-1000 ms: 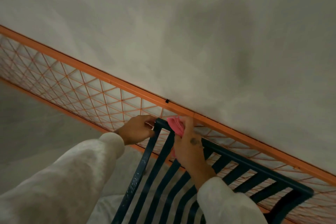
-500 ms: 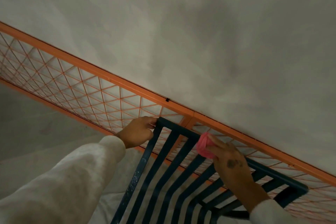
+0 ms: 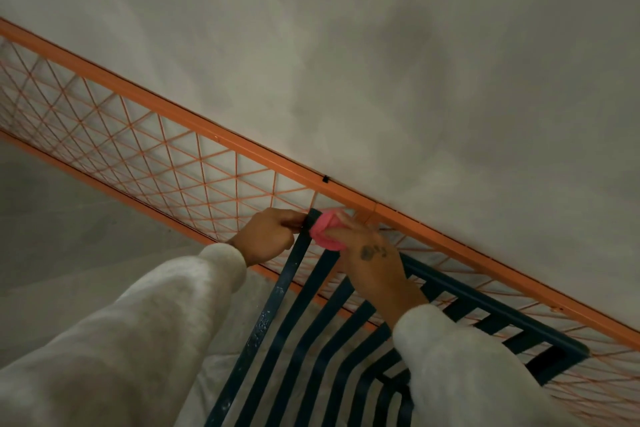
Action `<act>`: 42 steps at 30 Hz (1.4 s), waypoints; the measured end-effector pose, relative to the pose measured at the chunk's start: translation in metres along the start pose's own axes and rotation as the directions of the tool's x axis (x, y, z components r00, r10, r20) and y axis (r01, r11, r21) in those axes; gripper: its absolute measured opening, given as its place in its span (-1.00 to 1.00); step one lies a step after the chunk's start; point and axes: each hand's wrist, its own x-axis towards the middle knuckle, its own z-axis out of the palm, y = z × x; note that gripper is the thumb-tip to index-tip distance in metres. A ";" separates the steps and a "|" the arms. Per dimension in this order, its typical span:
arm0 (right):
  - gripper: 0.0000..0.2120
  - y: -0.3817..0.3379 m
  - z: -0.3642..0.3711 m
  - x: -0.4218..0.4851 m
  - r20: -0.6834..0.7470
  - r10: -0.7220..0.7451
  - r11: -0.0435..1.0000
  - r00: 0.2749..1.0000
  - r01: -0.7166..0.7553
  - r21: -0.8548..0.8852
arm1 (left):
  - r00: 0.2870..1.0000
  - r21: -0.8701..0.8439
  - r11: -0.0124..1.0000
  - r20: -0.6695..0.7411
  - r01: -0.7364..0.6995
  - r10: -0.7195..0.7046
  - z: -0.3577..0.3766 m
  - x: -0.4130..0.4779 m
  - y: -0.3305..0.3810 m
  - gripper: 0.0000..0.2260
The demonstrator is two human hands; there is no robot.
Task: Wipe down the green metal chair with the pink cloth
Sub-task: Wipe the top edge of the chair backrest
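An orange mesh fence [image 3: 145,146] stands just behind the chair [image 3: 298,305]. The left hand [image 3: 268,236] grips its corner; the right hand [image 3: 372,260] presses the bunched cloth [image 3: 323,230] there.

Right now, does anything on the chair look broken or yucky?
Nothing looks broken. The chair's left side bar has pale specks and scuffs against its dark paint, like dust or chipped paint. The pink cloth is up at the top corner, not there.
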 end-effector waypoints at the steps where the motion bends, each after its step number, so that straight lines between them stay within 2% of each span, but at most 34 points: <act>1: -0.42 0.010 -0.003 -0.010 -0.017 0.020 0.998 1.000 -0.019 0.068 | 1.000 -0.004 1.000 0.001 0.002 -0.002 -0.001 -0.002 -0.001 -0.39; 3: -0.50 0.039 -0.010 -0.036 -0.055 0.039 0.988 0.998 -0.031 0.150 | 1.000 -0.017 1.000 0.003 0.005 -0.005 0.000 -0.004 0.000 -0.40; 5: -0.53 0.058 -0.021 -0.065 -0.121 0.129 0.975 0.984 -0.104 0.196 | 1.000 -0.026 1.000 0.001 0.001 -0.001 0.002 -0.007 0.001 -0.43; 6: -0.50 0.068 -0.026 -0.079 -0.139 0.239 0.950 0.961 -0.202 0.236 | 1.000 -0.027 1.000 0.001 -0.004 0.004 0.003 -0.007 0.001 -0.45; 8: -0.53 0.074 -0.029 -0.093 -0.148 0.475 0.841 0.868 -0.398 0.367 | 1.000 -0.040 0.999 -0.007 -0.005 0.004 0.003 -0.008 -0.001 -0.46; 10: -0.60 0.066 -0.021 -0.088 -0.194 0.557 0.794 0.808 -0.448 0.412 | 1.000 -0.055 0.998 -0.017 0.001 -0.002 0.003 -0.008 -0.004 -0.48; 11: -0.61 0.055 -0.018 -0.081 -0.212 0.547 0.799 0.810 -0.430 0.419 | 1.000 -0.053 0.999 -0.022 -0.002 0.001 0.004 -0.009 -0.004 -0.49; 13: -0.64 0.030 -0.008 -0.059 -0.223 0.443 0.861 0.868 -0.344 0.374 | 0.999 -0.050 0.999 -0.035 -0.013 0.011 0.004 -0.011 -0.005 -0.43; 16: -0.69 -0.001 0.004 -0.026 -0.219 0.219 0.968 0.951 -0.184 0.168 | 0.999 -0.055 0.998 -0.041 -0.017 0.015 0.006 -0.012 -0.007 -0.46; 17: -0.70 -0.011 0.004 -0.014 -0.212 0.177 0.976 0.961 -0.145 0.161 | 0.999 -0.067 0.998 -0.044 -0.014 0.011 0.007 -0.012 -0.007 -0.46; 23: -0.68 -0.044 -0.004 0.026 -0.078 0.088 0.980 0.993 -0.072 0.183 | 0.999 -0.070 0.998 -0.050 0.000 -0.003 0.009 -0.006 -0.009 -0.40; 26: -0.64 -0.030 -0.012 0.010 -0.019 0.101 0.966 0.995 -0.093 0.239 | 0.999 -0.087 0.996 -0.031 -0.008 0.005 0.008 -0.006 -0.008 -0.41; 28: -0.69 -0.004 -0.022 -0.008 0.022 0.196 0.940 0.980 -0.194 0.281 | 0.999 -0.096 0.995 -0.026 -0.021 0.019 0.006 -0.005 -0.005 -0.44; 31: -0.72 0.041 -0.036 -0.041 0.036 0.350 0.874 0.936 -0.340 0.347 | 1.000 -0.099 0.995 -0.020 -0.026 0.024 0.004 -0.004 -0.005 -0.46; 34: -0.65 0.071 -0.054 -0.066 0.054 0.494 0.752 0.868 -0.458 0.474 | 0.999 -0.088 0.996 -0.028 -0.034 0.032 0.004 -0.002 -0.004 -0.46; 36: -0.64 0.076 -0.057 -0.071 0.037 0.553 0.734 0.833 -0.508 0.451 | 0.998 -0.081 0.996 -0.042 -0.039 0.036 0.005 -0.001 -0.003 -0.48; 39: -0.68 0.052 -0.048 -0.054 0.013 0.568 0.751 0.823 -0.524 0.402 | 0.997 -0.072 0.996 -0.059 -0.048 0.044 0.007 0.000 -0.002 -0.47; 42: -0.69 0.019 -0.036 -0.013 0.078 0.453 0.830 0.888 -0.453 0.326 | 0.997 -0.071 0.997 -0.065 -0.034 0.030 0.008 0.000 -0.002 -0.46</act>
